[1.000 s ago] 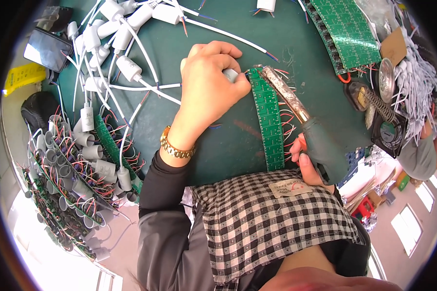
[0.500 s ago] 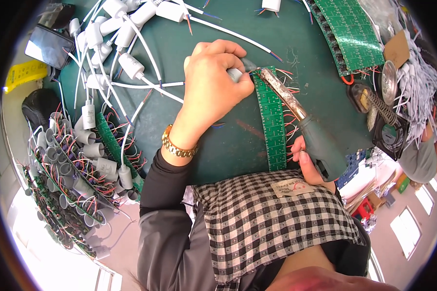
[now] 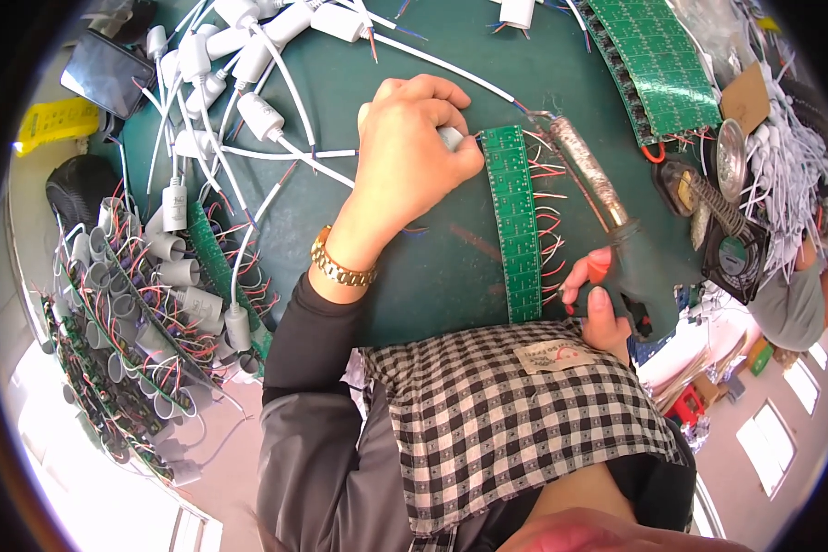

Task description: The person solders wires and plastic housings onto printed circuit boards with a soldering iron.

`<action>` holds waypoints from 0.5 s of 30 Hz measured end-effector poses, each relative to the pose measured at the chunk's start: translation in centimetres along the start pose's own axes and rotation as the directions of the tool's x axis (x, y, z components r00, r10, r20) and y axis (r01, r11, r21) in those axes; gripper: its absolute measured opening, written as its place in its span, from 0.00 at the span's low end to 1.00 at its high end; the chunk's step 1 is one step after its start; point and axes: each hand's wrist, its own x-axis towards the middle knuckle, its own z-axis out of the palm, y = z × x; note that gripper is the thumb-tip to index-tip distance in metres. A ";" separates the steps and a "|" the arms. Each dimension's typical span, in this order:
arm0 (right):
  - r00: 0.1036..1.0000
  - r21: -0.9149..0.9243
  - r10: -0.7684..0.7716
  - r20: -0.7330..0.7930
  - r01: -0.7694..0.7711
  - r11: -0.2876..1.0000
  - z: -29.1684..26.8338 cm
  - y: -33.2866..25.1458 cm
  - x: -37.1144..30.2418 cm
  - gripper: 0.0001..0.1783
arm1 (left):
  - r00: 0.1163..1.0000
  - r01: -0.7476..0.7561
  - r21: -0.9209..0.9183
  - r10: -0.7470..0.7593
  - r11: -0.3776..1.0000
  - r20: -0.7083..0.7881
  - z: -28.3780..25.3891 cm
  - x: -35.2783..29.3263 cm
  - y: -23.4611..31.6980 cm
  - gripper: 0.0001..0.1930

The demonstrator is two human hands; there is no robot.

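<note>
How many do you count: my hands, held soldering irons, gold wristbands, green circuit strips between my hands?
Your left hand and right hand: 2
Held soldering iron: 1
Gold wristband: 1
Green circuit strip: 1
Total: 5

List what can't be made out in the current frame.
- Head view: most of the pale piece, covered by the left hand.
- Head view: part of the right hand, behind the soldering iron.
- Head view: fine detail on the green board between the hands, too small.
- Head view: upper white connector, cut off by the picture's edge.
</note>
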 end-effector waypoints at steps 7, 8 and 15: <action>0.989 0.031 -0.068 -0.133 0.073 0.997 -0.5 0.2 0.2 0.21 | 1.000 -0.005 0.005 0.005 1.000 -0.022 0.1 0.3 -0.5 0.04; 0.986 0.018 -0.080 -0.148 0.083 0.996 -0.7 0.3 0.1 0.21 | 1.000 -0.007 0.015 0.007 1.000 -0.026 0.2 0.4 -0.6 0.04; 0.953 0.067 -0.179 -0.245 0.201 0.977 -1.0 0.6 -1.2 0.19 | 0.998 -0.034 0.046 0.036 0.998 -0.045 0.5 0.0 -0.7 0.03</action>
